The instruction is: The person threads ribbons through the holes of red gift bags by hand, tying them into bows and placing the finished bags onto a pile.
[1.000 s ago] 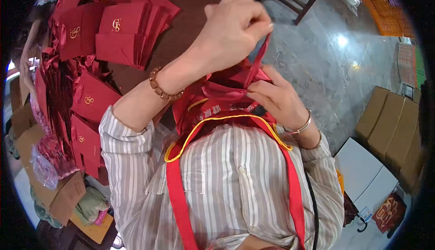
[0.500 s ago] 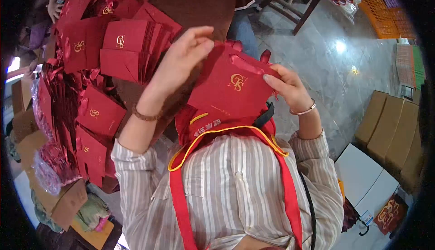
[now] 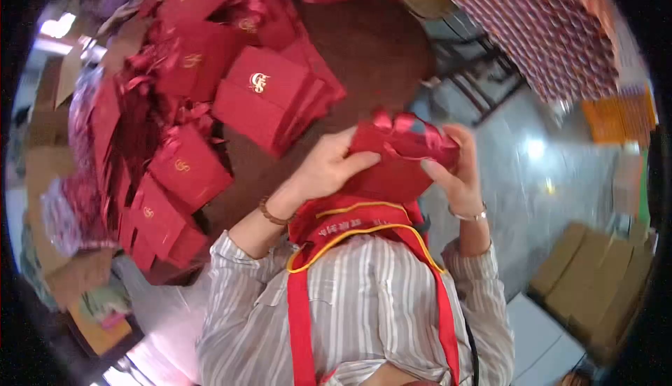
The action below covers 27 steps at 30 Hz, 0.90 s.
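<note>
A red paper gift bag (image 3: pixel 388 176) with pink-red ribbon (image 3: pixel 413 134) at its top is held in front of my apron. My left hand (image 3: pixel 329 165) grips the bag's left edge, with the thumb on the near face and the fingers hidden behind. At the upper right corner, by the ribbon, my right hand (image 3: pixel 458 172) is closed on the same bag, thumb in front. The bag's top tilts towards me, and its gold logo does not show. Beyond my left hand lies a stack of red gift bags (image 3: pixel 262 102) with a gold logo.
A round brown table (image 3: pixel 371 43) carries many more red gift bags (image 3: pixel 185 165) at the left. Dark stools (image 3: pixel 483 85) stand beyond it. At the right are cardboard boxes (image 3: pixel 595 274), an orange crate (image 3: pixel 619 116) and a surface packed with rows of small round items (image 3: pixel 525 29).
My left hand was raised and open beside the bag and now grips its left edge. The bag has tipped so its top and ribbon face me. The whole view has shifted.
</note>
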Tool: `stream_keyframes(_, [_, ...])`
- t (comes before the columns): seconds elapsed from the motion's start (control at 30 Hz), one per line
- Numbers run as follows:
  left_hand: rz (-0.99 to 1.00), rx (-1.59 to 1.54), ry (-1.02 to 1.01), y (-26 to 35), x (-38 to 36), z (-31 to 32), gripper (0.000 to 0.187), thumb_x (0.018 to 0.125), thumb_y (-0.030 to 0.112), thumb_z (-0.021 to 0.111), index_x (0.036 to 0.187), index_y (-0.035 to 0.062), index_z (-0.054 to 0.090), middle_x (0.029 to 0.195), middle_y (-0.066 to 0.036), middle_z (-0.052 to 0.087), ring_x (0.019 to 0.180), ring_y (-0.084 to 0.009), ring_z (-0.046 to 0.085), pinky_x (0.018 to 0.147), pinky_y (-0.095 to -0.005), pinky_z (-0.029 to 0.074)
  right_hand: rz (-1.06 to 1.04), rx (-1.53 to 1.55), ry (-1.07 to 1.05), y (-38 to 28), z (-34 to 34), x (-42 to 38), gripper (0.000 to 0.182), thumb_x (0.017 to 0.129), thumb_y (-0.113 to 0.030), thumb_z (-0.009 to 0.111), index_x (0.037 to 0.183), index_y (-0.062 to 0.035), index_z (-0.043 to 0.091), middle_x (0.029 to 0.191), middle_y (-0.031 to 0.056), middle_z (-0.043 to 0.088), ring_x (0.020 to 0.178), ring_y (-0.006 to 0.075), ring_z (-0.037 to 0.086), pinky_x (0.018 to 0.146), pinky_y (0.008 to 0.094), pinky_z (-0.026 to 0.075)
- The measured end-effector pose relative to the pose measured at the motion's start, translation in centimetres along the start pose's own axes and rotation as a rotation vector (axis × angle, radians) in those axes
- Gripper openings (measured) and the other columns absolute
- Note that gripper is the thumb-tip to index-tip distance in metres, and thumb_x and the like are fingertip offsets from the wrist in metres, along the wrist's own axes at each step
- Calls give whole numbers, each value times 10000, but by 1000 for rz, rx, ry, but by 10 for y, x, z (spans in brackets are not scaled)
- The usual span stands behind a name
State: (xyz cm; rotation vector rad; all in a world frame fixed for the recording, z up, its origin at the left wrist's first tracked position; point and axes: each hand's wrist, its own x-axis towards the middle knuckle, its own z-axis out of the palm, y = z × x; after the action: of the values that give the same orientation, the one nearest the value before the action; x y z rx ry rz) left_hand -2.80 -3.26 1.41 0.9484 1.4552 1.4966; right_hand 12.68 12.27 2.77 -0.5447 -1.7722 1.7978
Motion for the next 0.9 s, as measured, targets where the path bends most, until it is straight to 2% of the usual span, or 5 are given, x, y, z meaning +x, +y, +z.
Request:
stream_keyframes(0.23, [190,135,575,-13,-10,-30,328,853,146,599,1119,-18,501,976,-70,610,928,-119,540,822,-283,437,121,112,-175,-9,44,57,256,748,20,647,975,-31,540,889,6,551,807,79,513,749,219,419])
stream_keyframes(0.43, [2,-111,389,40,-46,-67,219,836,49,607,1048,15,563,978,-14,606,902,-78,535,807,-242,436,131,-116,-740,-26,64,92,374,759,-18,655,1102,-22,505,1035,51,544,880,111,536,805,243,429])
stream_keyframes(0.53, [64,-190,777,64,-69,-98,240,813,18,594,1053,17,578,1034,-42,611,937,-115,563,862,-277,447,212,109,-642,-34,78,100,424,799,-27,616,1190,-12,455,1105,91,534,930,151,556,832,270,447])
stream_keyframes(0.63, [535,-336,1265,83,-90,-149,318,807,5,548,1123,35,524,1078,-54,585,1010,-167,545,925,-304,407,260,10,-693,-13,76,122,406,842,-35,564,1224,-11,426,1127,115,535,954,177,566,825,285,464])
stream_keyframes(0.9, [535,-296,1283,106,-83,-280,297,814,2,548,1086,43,437,1058,-94,562,974,-215,550,877,-378,429,28,-372,-771,11,108,130,268,850,-71,587,1102,0,532,1084,74,548,843,106,562,713,232,467])
